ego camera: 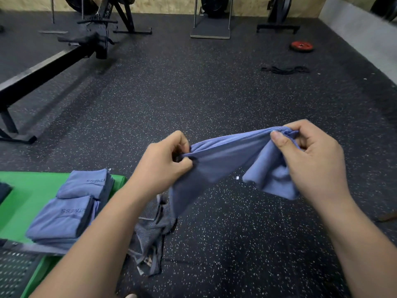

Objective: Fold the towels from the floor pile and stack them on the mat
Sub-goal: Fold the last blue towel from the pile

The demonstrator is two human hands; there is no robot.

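Now the blue towel (223,162) is up in the air above the speckled floor (214,93), strung between both hands. The left hand (165,162) pinches one bunched end, its fingers (182,143) curled tight round the cloth. The right hand (311,166) pinches the other end, thumb pressed on top of the gathered edge, and a loose flap hangs down below it. The span sags and twists, so the edge isn't straight yet.

To do this step well, I'd say each hand needs to find a true corner rather than a fistful. Pull the top edge taut, let the cloth hang flat, then bring corner to corner so the fold lands square. The hanging flap on the right side needs shaking out first, or it gets trapped as a lump inside the fold.

Down left, the green mat (28,196) carries a folded stack (64,218) of matching blue towels, with another folded towel (86,183) just behind it. A crumpled grey striped towel (150,231) lies on the floor beside the mat, not yet folded.

Writing: both top towels show dark letters, upside down to the camera, reading "TNESS". The start is lost at the fold, and "FITNESS" is my guess. No other label is legible.
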